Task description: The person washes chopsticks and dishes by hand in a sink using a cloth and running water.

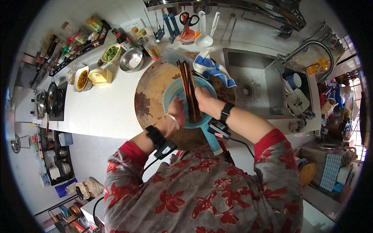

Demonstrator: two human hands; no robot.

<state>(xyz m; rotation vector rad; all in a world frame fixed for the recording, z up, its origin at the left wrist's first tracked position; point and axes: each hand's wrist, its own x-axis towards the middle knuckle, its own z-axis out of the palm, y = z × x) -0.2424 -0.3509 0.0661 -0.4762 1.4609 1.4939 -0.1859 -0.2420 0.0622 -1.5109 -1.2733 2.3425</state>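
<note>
A bundle of dark and light wooden chopsticks [188, 90] slants inside a light blue plastic basin with a handle [212, 139], its upper ends jutting past the far rim. My left hand [175, 112], blurred, is in the basin left of the bundle, fingers apart and nothing in them. Against the bundle's right side lies my right hand [205, 99]; its fingers are partly hidden, so I cannot tell whether they close around the sticks. Under the basin is a round wooden chopping board [154, 84]. A blue and white cloth [214, 68] lies on its far right.
A steel sink [256, 100] with a curved faucet [314, 43] is at right. On the white counter [107, 113] at left stand a steel bowl [131, 59], a bowl of chopped greens [111, 54], yellow containers [100, 76] and a dish of sauce [82, 80]. Scissors [188, 20] hang behind.
</note>
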